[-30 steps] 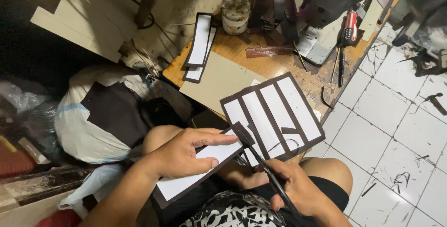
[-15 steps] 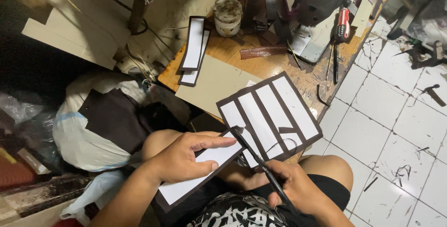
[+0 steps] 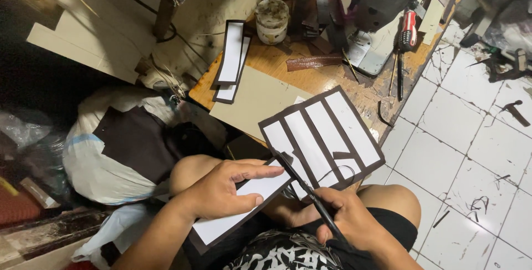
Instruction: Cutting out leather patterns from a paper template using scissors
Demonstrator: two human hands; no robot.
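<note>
Over our lap, our left hand [image 3: 221, 189] presses flat on the strip [image 3: 235, 206], whose long axis runs up-right toward the sheet [image 3: 321, 137]. Our right hand [image 3: 349, 220], nearer the sheet, is clamped on a cutter [image 3: 310, 192], its tip seemingly at their join.

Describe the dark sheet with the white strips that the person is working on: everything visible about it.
The dark sheet is thin, flat, dark brown, leather-like, with long white paper-like strips lying side by side on it, dark margins between. It rests tilted over the person's lap by the wooden bench. The left hand presses one partly separated strip; the right hand holds a slim black tool whose tip meets the sheet.
</note>
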